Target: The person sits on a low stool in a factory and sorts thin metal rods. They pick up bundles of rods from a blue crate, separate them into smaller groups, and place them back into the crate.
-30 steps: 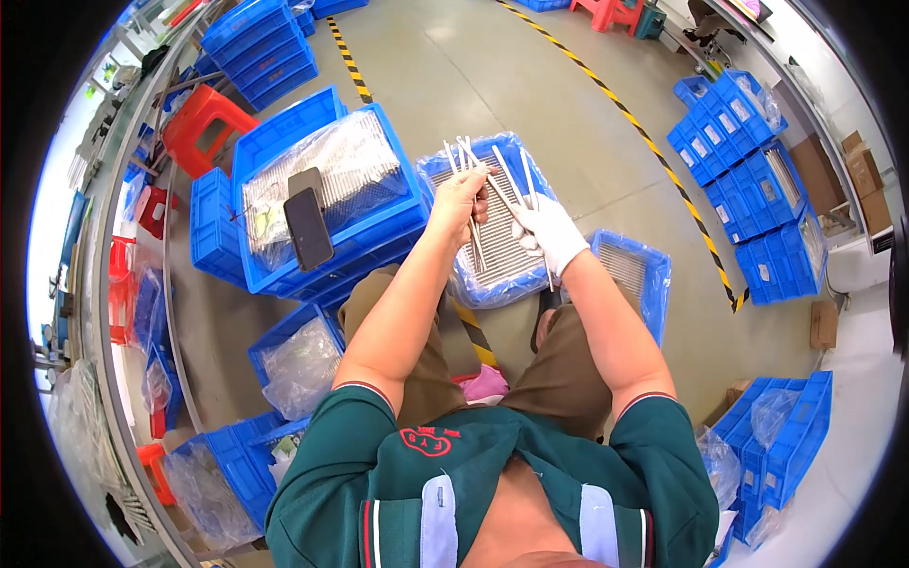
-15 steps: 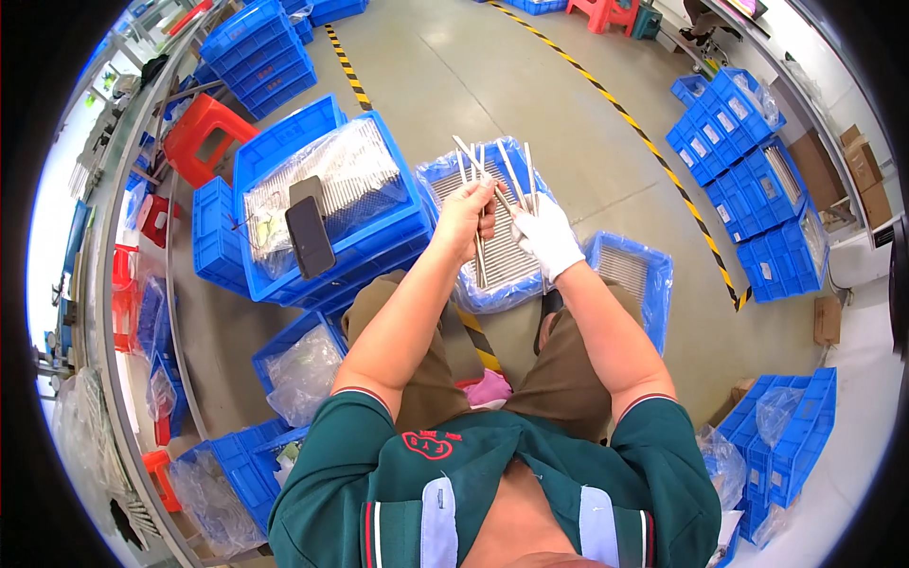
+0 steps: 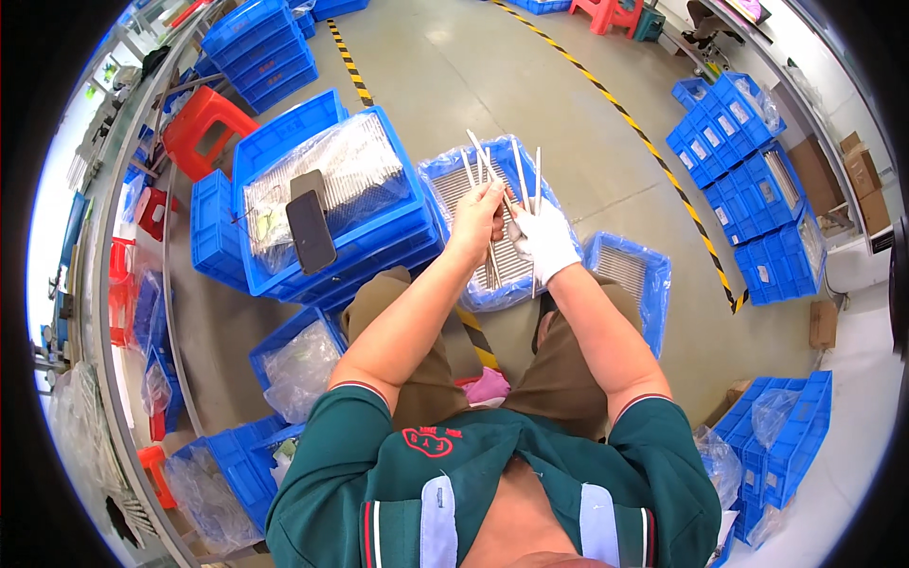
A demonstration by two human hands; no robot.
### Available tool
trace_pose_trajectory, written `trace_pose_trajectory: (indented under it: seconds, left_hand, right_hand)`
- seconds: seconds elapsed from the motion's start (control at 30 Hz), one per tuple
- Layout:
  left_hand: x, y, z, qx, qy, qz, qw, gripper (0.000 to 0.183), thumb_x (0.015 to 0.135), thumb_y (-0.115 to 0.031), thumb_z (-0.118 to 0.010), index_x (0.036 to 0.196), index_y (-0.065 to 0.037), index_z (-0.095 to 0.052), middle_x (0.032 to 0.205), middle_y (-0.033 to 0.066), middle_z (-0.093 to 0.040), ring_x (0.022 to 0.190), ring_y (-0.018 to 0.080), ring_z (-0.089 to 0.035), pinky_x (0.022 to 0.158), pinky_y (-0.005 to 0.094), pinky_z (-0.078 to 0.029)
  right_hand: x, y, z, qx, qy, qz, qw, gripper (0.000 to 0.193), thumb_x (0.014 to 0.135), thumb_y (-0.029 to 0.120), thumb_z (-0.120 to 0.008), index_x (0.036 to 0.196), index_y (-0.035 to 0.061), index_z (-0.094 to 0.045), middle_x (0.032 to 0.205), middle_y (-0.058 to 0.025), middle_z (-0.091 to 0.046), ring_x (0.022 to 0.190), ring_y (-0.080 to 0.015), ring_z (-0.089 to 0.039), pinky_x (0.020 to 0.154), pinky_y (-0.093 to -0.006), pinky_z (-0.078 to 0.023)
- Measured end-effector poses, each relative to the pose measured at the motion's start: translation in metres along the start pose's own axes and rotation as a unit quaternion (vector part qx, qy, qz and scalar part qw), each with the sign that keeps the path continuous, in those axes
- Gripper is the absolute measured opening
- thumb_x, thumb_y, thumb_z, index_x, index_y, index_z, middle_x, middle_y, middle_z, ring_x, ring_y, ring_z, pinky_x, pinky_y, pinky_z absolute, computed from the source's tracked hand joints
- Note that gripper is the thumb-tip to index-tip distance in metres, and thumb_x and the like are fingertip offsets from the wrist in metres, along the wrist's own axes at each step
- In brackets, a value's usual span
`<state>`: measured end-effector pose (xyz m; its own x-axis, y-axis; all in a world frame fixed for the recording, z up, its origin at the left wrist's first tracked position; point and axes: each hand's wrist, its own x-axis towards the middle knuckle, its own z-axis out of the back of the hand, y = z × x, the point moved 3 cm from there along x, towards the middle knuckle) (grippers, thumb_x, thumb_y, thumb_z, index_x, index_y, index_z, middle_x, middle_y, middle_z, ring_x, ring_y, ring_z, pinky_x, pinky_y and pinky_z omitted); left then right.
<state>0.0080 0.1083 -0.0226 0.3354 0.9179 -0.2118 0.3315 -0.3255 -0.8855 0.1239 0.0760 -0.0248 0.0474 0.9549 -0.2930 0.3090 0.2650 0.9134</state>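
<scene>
Silver rods, pinched in left grip and gloved right grip, handle without scraping, above crate at twelve o'clock.

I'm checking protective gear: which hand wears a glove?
The right hand, covered by a white glove and gripping thin rods; the left hand, also holding rods, is bare.

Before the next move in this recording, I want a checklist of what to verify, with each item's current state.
1. Left hand gripping metal rods: ok.
2. Right hand also holding rods: ok.
3. Both hands gloved: not ok; only the right is, in white.
4. Lined blue bin beneath the hands: ok.
5. Phone apart from both hands: ok.
6. Exact rod count per hand: cannot tell; fingers and overlaps hide some.
</scene>
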Motion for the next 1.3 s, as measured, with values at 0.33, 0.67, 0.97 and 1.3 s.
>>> trace_pose_trajectory:
  seconds: [0.33,0.67,0.97,1.3]
  left_hand:
    - [0.001,-0.002,0.008,0.058,0.023,0.030,0.998,0.024,0.096,-0.029,-0.049,0.085,-0.008,-0.054,0.059,-0.0061,-0.039,0.045,0.0039,-0.031,0.040,0.0194,-0.027]
    - [-0.015,0.019,-0.016,0.128,0.194,0.144,0.962,0.023,0.096,-0.030,-0.047,0.086,-0.010,-0.050,0.062,-0.0066,-0.034,0.049,0.0036,-0.027,0.043,0.0192,-0.024]
    - [-0.009,0.015,-0.021,0.031,0.157,0.151,0.976,0.026,0.094,-0.031,-0.048,0.082,-0.009,-0.052,0.067,-0.0014,-0.045,0.049,0.0063,-0.038,0.042,0.0214,-0.033]
    - [-0.027,0.001,-0.001,-0.068,0.155,0.207,0.964,0.023,0.094,-0.026,-0.043,0.079,-0.009,-0.046,0.069,0.0026,-0.045,0.053,0.0090,-0.038,0.045,0.0219,-0.034]
  right_hand:
    - [0.033,0.011,0.024,-0.329,-0.104,0.192,0.919,0.019,0.089,0.023,-0.057,0.092,0.0045,-0.058,0.071,-0.0037,-0.058,0.059,-0.0102,-0.052,0.051,-0.0276,-0.042]
    - [0.037,0.038,0.032,-0.250,-0.132,0.139,0.949,0.030,0.081,0.032,-0.067,0.072,0.0038,-0.062,0.063,-0.0009,-0.055,0.060,-0.0102,-0.047,0.054,-0.0271,-0.038]
    - [0.058,0.015,0.036,0.050,-0.171,0.115,0.977,0.025,0.080,0.025,-0.067,0.067,0.0058,-0.056,0.059,-0.0021,-0.050,0.052,-0.0115,-0.044,0.048,-0.0281,-0.035]
    - [0.075,0.050,0.102,0.104,-0.279,0.105,0.949,0.027,0.084,0.029,-0.064,0.068,0.0110,-0.053,0.056,0.0006,-0.045,0.045,-0.0112,-0.041,0.039,-0.0278,-0.032]
